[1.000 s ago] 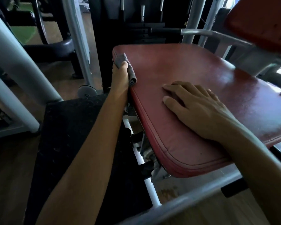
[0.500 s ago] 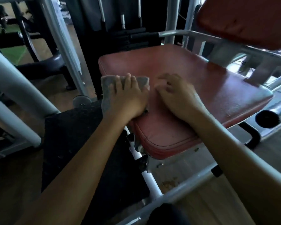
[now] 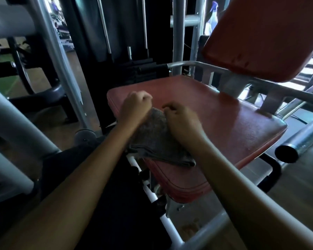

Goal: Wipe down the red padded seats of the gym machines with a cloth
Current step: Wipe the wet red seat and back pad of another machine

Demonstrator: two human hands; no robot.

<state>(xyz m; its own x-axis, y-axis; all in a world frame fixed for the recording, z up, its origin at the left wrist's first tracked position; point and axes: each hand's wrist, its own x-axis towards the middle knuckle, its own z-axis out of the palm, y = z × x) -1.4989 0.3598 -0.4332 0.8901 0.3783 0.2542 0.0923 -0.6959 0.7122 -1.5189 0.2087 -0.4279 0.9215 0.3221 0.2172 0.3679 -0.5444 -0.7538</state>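
Grey cloth [image 3: 157, 139] gripped by curled left hand [image 3: 135, 105] and right hand [image 3: 181, 120], draped over red seat [image 3: 233, 123] front-left edge.

The red padded seat [image 3: 215, 123] sits on a grey tubular frame [image 3: 202, 237], with a red backrest pad [image 3: 264, 37] raised at upper right. A grey folded cloth [image 3: 157, 141] lies over the seat's near left edge. The left hand [image 3: 135, 105] is curled in a loose fist at the cloth's upper left corner. The right hand [image 3: 181, 118], also curled, rests on the cloth's right side. Both hands are motion-blurred. A dark weight stack [image 3: 134, 42] stands behind the seat.
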